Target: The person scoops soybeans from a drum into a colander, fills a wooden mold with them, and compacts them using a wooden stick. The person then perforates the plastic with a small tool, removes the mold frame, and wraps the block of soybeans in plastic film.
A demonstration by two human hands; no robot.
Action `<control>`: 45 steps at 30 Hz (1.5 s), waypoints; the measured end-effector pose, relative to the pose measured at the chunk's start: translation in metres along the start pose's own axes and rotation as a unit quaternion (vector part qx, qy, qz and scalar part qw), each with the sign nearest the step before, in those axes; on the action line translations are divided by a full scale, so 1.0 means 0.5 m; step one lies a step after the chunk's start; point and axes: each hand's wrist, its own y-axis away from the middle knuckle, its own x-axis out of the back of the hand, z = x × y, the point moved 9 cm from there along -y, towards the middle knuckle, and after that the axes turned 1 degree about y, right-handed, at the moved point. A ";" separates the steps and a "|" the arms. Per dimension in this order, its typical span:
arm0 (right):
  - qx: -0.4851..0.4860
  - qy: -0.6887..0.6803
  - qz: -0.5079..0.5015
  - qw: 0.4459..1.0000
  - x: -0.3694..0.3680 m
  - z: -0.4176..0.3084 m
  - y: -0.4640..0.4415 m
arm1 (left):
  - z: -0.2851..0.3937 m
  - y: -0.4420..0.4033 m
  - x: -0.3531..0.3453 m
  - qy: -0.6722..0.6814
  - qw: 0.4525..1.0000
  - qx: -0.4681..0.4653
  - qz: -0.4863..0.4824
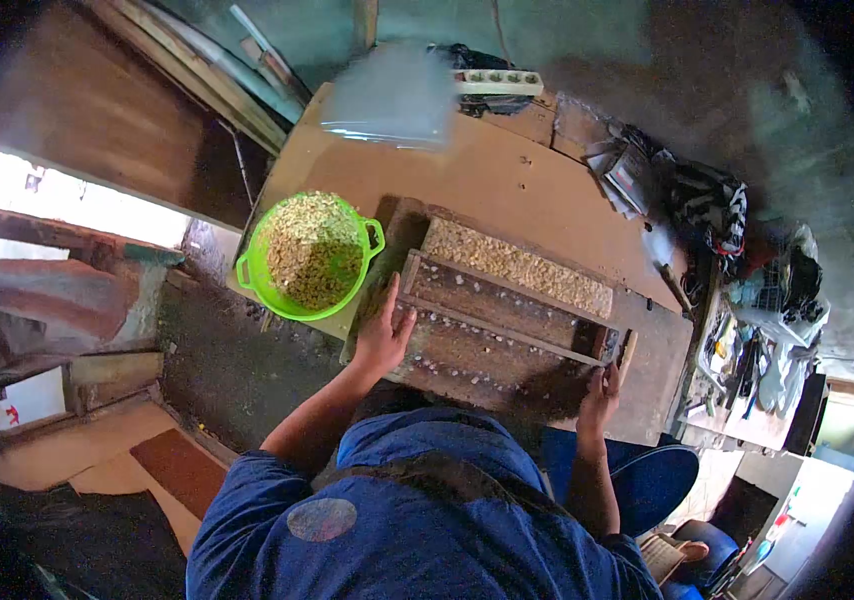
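A long wooden frame (507, 333) lies on a dark, worn board (467, 372) dotted with pale bits. At the frame's left end is my left hand (384, 335), its fingers apart and touching the edge. My right hand (599, 400) has its fingers closed around the right end of the frame. Just beyond the frame lies a long bar of pale nuts or grains (517, 266). To the left stands a green colander (259, 285) with two handles, heaped with pale and brownish pieces.
Behind is a stack of clear plastic sheets (392, 95) beside a white power strip (499, 82). Papers (625, 178) and black bags lie at the table's right edge. A cluttered basket (747, 370) stands farther right. Wooden planks lean at the upper left.
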 end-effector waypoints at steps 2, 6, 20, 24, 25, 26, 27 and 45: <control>0.009 -0.040 0.009 0.999 0.000 0.031 -0.009 | 0.025 0.001 0.011 -0.016 1.000 -0.022 -0.001; 0.051 -0.046 -0.004 0.998 0.008 0.043 -0.015 | 0.025 -0.001 0.015 -0.013 1.000 -0.020 -0.012; 0.379 0.161 -0.143 0.900 -0.451 -0.525 -0.111 | 0.040 0.099 0.075 0.012 0.995 -0.086 -0.040; 0.443 0.237 -0.200 0.841 -0.734 -0.641 -0.123 | 0.029 0.132 0.088 -0.022 0.995 -0.090 -0.032; 0.448 0.266 -0.206 0.828 -0.791 -0.663 -0.127 | 0.020 0.142 0.092 -0.024 0.996 -0.087 -0.027; 0.452 0.262 -0.209 0.827 -0.852 -0.675 -0.148 | 0.014 0.150 0.094 -0.020 0.995 -0.096 -0.028; 0.479 0.278 -0.190 0.811 -0.917 -0.676 -0.168 | 0.010 0.162 0.096 -0.015 0.994 -0.103 -0.030; 0.602 0.377 -0.182 0.680 -1.042 -0.885 -0.154 | -0.048 0.220 0.174 0.089 0.995 -0.006 0.038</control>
